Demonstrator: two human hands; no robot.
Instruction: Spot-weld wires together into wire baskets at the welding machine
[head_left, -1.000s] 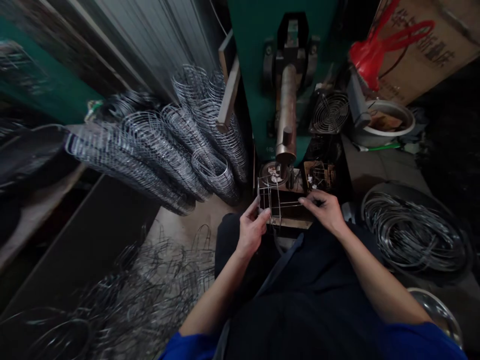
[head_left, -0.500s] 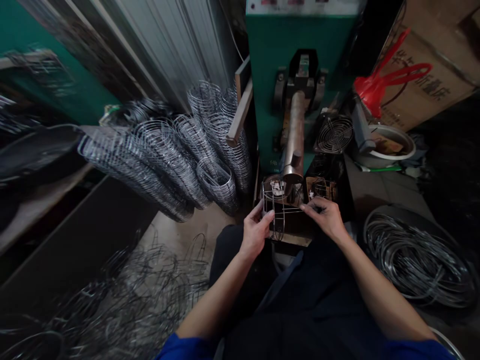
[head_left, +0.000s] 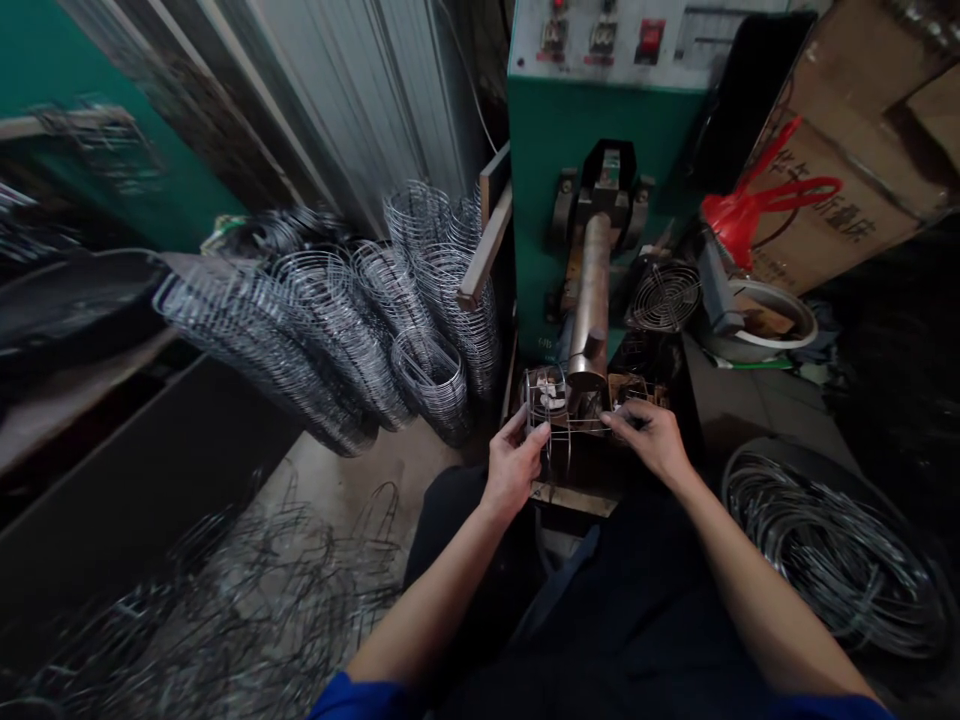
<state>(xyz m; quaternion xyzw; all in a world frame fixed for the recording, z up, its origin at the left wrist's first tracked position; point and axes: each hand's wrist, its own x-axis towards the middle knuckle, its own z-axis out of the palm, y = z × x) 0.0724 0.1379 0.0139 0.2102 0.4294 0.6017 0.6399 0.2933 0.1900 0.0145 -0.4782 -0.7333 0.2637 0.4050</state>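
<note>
My left hand grips the left side of a small wire frame, fingers curled around its wires. On the frame's right end, my right hand pinches a thin wire. The frame sits under the brown metal arm of a green welding machine, just in front of the arm's tip. Both forearms reach forward over my dark apron.
Stacks of finished wire frames lean at the left of the machine. Loose bent wires lie on the floor at lower left. A pile of wire rings lies at the right. A small fan, a white bowl and a cardboard box stand behind.
Both hands have pushed the wire frame forward, closer under the machine's arm. The view has tilted up, showing the machine's control panel.
</note>
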